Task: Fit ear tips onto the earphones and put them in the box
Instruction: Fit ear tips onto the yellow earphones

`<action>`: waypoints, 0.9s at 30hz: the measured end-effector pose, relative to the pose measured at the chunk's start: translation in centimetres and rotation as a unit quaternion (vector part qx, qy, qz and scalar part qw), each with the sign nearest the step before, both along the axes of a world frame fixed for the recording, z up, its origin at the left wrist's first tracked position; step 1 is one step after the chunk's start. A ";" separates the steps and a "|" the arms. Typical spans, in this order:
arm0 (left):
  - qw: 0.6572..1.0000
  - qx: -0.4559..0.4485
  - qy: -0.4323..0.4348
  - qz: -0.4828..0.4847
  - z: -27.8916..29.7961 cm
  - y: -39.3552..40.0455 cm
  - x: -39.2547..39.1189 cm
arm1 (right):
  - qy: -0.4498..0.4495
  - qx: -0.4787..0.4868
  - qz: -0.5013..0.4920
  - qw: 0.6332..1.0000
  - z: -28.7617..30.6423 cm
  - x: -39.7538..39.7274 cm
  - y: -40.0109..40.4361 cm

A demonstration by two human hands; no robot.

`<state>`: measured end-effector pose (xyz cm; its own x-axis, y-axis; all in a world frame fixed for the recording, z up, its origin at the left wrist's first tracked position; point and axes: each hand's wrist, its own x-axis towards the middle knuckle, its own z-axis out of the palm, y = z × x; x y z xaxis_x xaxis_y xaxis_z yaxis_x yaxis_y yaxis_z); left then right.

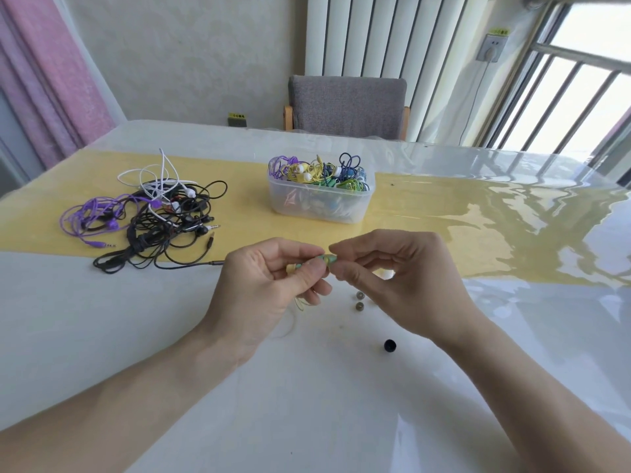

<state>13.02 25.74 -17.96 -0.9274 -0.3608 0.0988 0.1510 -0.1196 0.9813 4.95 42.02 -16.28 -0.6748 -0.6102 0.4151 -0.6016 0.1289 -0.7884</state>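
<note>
Surface [102, 336]: white, glossy, with a yellow strip across the far half. Clear box [319, 199] sits mid-strip toward the far edge, already heaped with coloured earphones. Tangled pile of black, white and purple earphones [150, 213] lies toward the far left edge, apart from the box. Left hand [269, 285] pinches a green-and-yellow earbud [324, 260], its thin cable [300, 303] trailing below the palm. Right hand [386, 264] has fingertips closed on the bud's end, presumably seating a tip; the tip itself is hidden. Two small grey ear tips [359, 300] lie just beneath the right hand; a dark ear tip [389, 345] lies nearer the front edge.

Risk: the tip may go on skewed or spring off under uneven pressure, and loose tips could roll on the slick surface.
</note>
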 end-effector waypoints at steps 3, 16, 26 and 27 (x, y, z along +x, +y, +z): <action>0.998 0.037 -0.033 -0.028 0.0 -0.1 0.1 | 0.040 0.017 0.003 0.999 -0.3 -0.3 0.1; 0.983 0.139 -0.096 -0.068 0.2 -0.7 -0.2 | -0.038 0.018 0.040 0.998 -0.4 -0.8 0.1; 0.999 0.016 -0.032 -0.025 -0.2 -0.3 0.0 | -0.092 0.004 0.016 0.996 0.0 0.1 -0.1; 1.000 -0.017 -0.019 -0.010 -0.3 -0.2 0.0 | -0.122 0.003 0.012 0.992 0.0 0.1 -0.2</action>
<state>13.06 25.52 -18.31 -0.9381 -0.3384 0.0741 0.1104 -0.0892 0.9899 5.07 41.85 -16.27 -0.7399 -0.6292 0.2380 -0.3960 0.1214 -0.9102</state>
